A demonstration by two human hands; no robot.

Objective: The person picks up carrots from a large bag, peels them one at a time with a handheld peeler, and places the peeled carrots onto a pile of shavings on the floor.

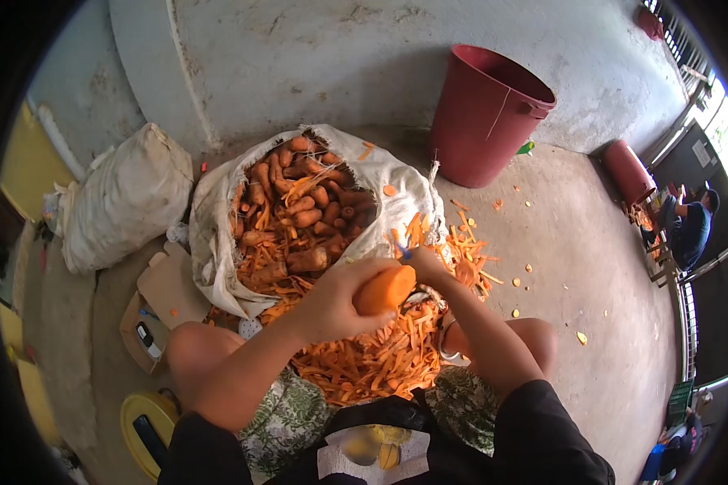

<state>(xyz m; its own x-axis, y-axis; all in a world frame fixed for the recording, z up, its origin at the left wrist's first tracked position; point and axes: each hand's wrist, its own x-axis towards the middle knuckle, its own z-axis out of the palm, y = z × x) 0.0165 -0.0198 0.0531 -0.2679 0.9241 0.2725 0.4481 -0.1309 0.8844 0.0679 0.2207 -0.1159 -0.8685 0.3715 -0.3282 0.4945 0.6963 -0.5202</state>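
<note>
A bright orange peeled carrot [386,291], with a flat cut end, is in my left hand [340,303], whose fingers are wrapped round it. Just to the right, my right hand [426,265] is closed on a blue-handled tool [405,254], of which only a small part shows. Beyond my hands lies an open white sack [392,182] full of unpeeled carrots [307,206]. A heap of orange peelings [364,360] spreads below my hands between my legs, and more peelings [471,259] lie right of the sack.
A tall red bin [487,117] stands by the wall. On the left are a full white sack [129,198], an open cardboard box [170,291] and a yellow lid-like item [150,428] with a phone. Another person [692,230] sits far right near a tipped red bin [627,171].
</note>
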